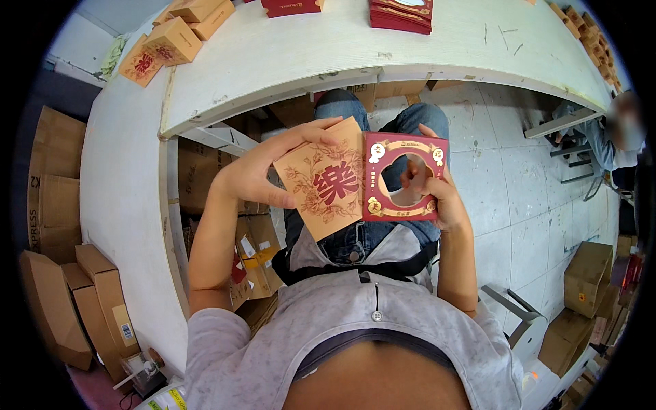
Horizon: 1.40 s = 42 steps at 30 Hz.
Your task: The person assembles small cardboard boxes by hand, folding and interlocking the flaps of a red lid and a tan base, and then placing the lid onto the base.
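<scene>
We're clamping a tan, floral-printed square cardboard box [335, 183] in our left hand [258, 167], a red square card frame [374, 195] in our right hand [447, 198], ideally pressing lightly.

Cartons [57, 205] beside a scuffed white worktable [307, 51] suggest a packing workshop.

Forearms [212, 246] forward; left hand [254, 166] gripping, right hand [447, 199] curled.

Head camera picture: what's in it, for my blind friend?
Someone's left hand holds a tan, flower-patterned box; the right hand holds a red sleeve with a cutout, over blue jeans. Beyond is a white table.
</scene>
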{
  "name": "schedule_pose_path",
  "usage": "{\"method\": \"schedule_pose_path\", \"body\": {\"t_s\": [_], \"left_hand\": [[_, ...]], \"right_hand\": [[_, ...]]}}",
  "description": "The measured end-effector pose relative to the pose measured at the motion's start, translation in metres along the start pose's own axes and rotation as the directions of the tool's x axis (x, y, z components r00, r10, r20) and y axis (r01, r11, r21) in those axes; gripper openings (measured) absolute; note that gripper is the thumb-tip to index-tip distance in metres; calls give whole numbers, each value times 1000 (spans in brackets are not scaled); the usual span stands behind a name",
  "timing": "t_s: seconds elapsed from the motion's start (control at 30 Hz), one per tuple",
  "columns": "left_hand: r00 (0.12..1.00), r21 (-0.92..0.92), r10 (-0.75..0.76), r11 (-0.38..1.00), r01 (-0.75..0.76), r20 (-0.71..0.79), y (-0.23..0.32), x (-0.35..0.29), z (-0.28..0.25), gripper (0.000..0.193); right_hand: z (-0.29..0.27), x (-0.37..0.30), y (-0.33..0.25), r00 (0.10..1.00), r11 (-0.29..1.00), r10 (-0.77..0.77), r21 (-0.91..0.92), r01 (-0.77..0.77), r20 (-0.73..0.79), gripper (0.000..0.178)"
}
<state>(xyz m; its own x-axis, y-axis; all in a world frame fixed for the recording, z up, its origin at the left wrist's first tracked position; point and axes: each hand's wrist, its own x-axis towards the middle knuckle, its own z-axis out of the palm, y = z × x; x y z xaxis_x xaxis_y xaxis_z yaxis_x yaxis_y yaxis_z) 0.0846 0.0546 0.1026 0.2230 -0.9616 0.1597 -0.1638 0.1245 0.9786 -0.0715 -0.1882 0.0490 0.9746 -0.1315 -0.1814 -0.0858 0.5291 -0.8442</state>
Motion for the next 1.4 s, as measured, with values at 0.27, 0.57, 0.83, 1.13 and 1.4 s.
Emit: {"method": "schedule_pose_path", "body": {"t_s": [0.27,0.57,0.83,1.13,1.4], "left_hand": [[946,17,-202,977,213,-255,0,-13,26,74],[963,106,-69,989,100,-262,5,-20,27,54],[996,137,-34,990,44,-77,22,-17,14,47],[999,144,-24,989,20,24,23,-11,7,46],[996,148,-50,987,60,-69,12,-11,10,46]], "right_hand": [[10,-1,2,1000,998,-21,-58,21,14,86],[3,-1,-6,996,1000,-4,-23,6,91,90],[-11,0,-16,967,991,133,-28,-130,217,92],[-7,0,-23,965,985,161,-93,-144,206,94],[-8,-2,-17,962,990,139,-59,-129,236,95]]}}
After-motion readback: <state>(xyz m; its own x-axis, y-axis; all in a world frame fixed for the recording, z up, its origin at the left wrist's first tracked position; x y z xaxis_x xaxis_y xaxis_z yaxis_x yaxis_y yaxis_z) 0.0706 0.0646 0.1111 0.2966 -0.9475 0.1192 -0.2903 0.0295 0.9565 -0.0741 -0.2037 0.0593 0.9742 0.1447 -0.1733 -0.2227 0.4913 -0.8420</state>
